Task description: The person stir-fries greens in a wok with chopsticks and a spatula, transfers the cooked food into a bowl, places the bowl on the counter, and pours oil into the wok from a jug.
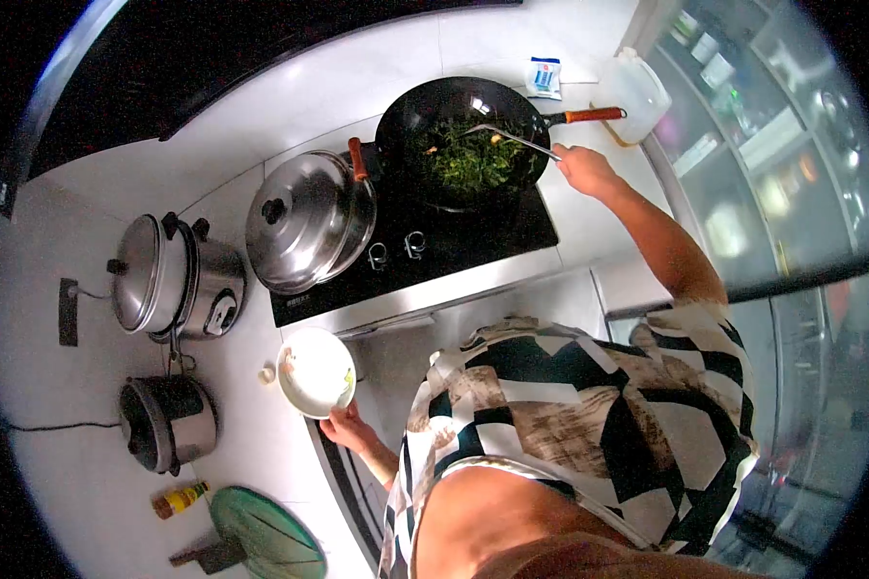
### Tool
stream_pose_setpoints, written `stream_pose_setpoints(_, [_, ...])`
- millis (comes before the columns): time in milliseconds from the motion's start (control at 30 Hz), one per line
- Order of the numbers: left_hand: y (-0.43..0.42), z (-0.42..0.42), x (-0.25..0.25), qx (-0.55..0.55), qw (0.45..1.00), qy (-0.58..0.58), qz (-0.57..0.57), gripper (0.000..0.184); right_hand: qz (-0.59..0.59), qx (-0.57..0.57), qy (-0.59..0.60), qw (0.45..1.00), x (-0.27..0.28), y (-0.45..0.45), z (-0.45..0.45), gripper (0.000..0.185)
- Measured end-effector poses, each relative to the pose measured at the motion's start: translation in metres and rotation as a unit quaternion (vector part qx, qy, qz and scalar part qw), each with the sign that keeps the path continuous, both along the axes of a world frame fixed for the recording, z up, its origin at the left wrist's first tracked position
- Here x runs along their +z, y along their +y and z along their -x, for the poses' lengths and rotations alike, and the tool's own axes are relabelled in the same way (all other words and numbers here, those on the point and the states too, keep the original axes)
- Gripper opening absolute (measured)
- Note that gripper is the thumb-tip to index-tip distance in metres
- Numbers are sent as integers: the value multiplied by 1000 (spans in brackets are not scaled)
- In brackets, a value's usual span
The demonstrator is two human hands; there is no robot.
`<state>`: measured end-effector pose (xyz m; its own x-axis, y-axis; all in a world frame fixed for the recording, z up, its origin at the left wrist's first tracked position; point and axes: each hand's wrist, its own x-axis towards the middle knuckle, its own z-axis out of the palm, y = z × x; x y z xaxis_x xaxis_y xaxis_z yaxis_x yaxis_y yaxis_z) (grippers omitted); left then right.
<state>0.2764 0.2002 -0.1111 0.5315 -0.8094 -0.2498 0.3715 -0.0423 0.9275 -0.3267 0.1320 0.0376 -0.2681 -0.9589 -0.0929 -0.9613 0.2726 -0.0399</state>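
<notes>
My right hand is closed around the handle of a metal spatula, which reaches into a black wok on the right side of the stove. Chopped leafy greens, with a few pale bits among them, lie in the wok under the spatula's head. Down at the counter's front edge, my left hand grips the rim of a white bowl. Small bits of food cling to the bowl's inside. Whether the bowl rests on the counter or is held just above it, I cannot tell.
A lidded steel pot stands on the black cooktop. Along the left are a steel cooker, a second cooker, a yellow-labelled bottle, and a cleaver beside a green round board. A small packet sits behind the wok.
</notes>
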Motion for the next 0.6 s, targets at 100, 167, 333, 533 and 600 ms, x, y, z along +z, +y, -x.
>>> stream_pose_setpoints(100, [-1,66,18,-19,1000,-1,2,30,43,13,-130,991,37,1,32,26])
stream_pose_setpoints(167, [4,98,11,-33,999,24,12,29,78,53,-127,987,47,-11,62,28])
stream_pose_setpoints(333, [19,182,17,-32,997,68,24,24,-91,25,-124,988,86,-74,80,19])
stream_pose_setpoints(533, [57,227,24,1,996,76,-36,23,-282,102,-186,936,27,-158,58,25])
stream_pose_setpoints(600, [60,229,32,10,996,74,-51,23,-271,113,-257,921,35,-149,42,25])
